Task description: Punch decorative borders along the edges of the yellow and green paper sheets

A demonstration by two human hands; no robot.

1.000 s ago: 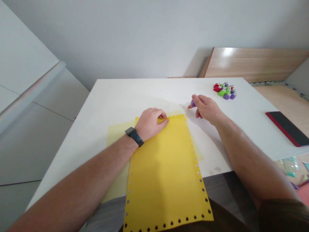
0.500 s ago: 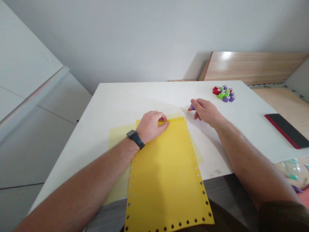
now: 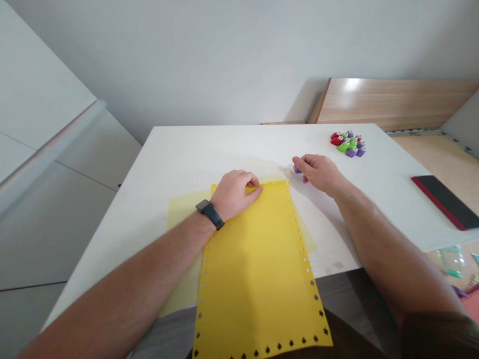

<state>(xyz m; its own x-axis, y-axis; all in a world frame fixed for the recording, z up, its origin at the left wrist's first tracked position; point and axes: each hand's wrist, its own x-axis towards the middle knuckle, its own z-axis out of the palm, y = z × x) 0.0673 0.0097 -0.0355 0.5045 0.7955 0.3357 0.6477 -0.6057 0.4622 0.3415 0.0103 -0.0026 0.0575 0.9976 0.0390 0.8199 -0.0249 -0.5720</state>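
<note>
A yellow sheet of felt or craft foam point(image 3: 254, 264) lies on the white table point(image 3: 224, 149), with small star-shaped holes punched along its side and near edges. Beneath it sits a larger translucent yellow sheet point(image 3: 183, 212). My left hand point(image 3: 234, 195), wearing a dark wristwatch point(image 3: 209, 214), pinches the sheet's far edge between thumb and fingers. My right hand point(image 3: 318, 174) is just beyond the sheet's far right corner, its fingers around a small purple craft punch point(image 3: 297, 169), which is mostly hidden.
Several colourful craft punches point(image 3: 347, 144) stand grouped at the table's back right. A black-and-red flat case point(image 3: 445, 202) lies on a wooden surface past the right edge. A wooden board point(image 3: 389, 102) leans behind the table, and light cabinets stand at left.
My right hand has shifted slightly toward me, and less of the purple punch shows. My left hand stays on the sheet's edge. The view has tilted a little.
</note>
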